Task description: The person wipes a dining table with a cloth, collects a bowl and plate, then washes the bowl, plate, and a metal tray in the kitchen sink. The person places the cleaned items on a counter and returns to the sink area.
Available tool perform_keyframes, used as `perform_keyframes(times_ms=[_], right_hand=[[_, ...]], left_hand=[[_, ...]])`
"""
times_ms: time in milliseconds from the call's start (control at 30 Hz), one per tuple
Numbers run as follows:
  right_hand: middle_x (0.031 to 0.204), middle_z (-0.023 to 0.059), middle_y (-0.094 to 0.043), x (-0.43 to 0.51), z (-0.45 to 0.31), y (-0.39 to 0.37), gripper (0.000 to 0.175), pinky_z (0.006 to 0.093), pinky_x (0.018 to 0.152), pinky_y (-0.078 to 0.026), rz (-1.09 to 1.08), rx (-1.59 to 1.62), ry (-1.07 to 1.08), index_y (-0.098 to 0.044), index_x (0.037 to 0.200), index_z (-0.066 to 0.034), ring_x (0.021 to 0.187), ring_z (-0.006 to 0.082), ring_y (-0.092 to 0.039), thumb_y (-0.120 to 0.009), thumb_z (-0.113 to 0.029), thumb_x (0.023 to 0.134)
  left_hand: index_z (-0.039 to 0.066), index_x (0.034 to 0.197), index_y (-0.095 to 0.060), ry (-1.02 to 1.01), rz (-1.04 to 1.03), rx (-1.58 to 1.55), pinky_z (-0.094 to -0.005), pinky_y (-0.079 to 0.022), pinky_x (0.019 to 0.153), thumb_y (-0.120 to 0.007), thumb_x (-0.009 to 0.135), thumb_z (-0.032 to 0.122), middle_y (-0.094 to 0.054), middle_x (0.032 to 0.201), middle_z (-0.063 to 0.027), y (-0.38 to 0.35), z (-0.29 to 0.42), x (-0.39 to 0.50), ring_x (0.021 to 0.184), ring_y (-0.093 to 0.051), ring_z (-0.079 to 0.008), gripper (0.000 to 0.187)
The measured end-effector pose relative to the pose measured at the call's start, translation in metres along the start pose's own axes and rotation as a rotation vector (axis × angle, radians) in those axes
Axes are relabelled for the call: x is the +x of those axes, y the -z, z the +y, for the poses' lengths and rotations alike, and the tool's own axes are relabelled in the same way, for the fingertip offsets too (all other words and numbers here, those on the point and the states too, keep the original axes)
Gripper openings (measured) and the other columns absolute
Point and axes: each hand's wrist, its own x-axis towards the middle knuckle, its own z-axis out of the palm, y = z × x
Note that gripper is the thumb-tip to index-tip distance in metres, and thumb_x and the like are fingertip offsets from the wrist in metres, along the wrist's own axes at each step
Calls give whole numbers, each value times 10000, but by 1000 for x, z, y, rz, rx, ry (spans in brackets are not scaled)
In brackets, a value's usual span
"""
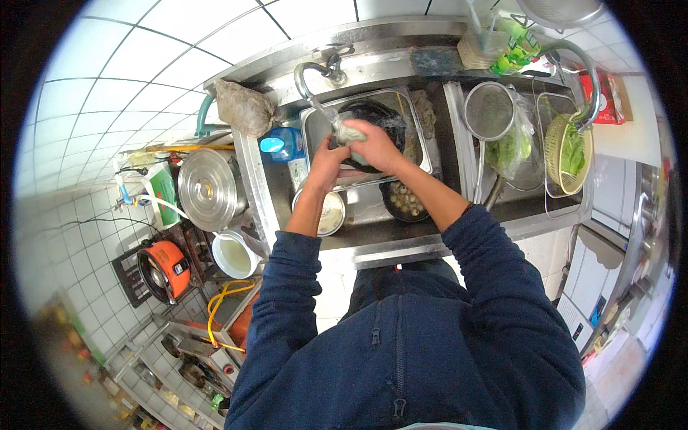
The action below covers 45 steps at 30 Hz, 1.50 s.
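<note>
Both of my hands are together under the running faucet, above a rectangular metal tray in the sink. My right hand grips a wet, pale grey-green wad, perhaps a cloth or scouring pad, in the stream. My left hand is close against it from the left, fingers curled; what it holds, if anything, is hidden. Beneath them, a black round pan lies in the metal tray, with water splashing over it.
A black bowl of small round pieces and a lidded white tub stand nearer me. A blue bottle is left. In the right basin are a mesh strainer, bagged greens and a yellow basket. A lidded pot stands far left.
</note>
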Motion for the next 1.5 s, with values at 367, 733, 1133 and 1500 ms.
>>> perform_keyframes(times_ms=[367,733,1133,1500], right_hand=[[1048,124,-600,13,-9,12,308,486,800,-508,289,-697,234,-652,1080,-134,960,380,-585,-646,-47,784],[1089,122,-648,-6,-22,24,346,445,875,-514,-291,-553,89,-682,1130,-180,1008,367,-624,-644,-200,786],[1174,124,-625,53,-63,139,329,445,910,-481,357,-1195,405,-669,1154,-103,1035,344,-588,-614,-323,915],[1167,145,-646,59,-47,142,365,425,900,-471,360,-1109,564,-648,1191,-74,1078,343,-600,-690,-241,869]], left_hand=[[6,1376,-354,-21,13,-27,-466,-649,654,-485,800,-17,-595,1144,-174,-16,9,-7,933,-682,-321,592],[9,1335,-389,-67,201,-192,-491,-644,661,-485,845,44,-590,1128,-165,-10,-12,1,925,-663,-328,500],[-27,1409,-276,-29,69,-338,-539,-632,698,-486,811,25,-526,1210,-189,20,-10,-33,991,-642,-356,636],[-55,1253,-460,-10,101,-413,-531,-620,779,-485,833,79,-591,1186,-214,23,-21,-44,1033,-653,-361,442]])
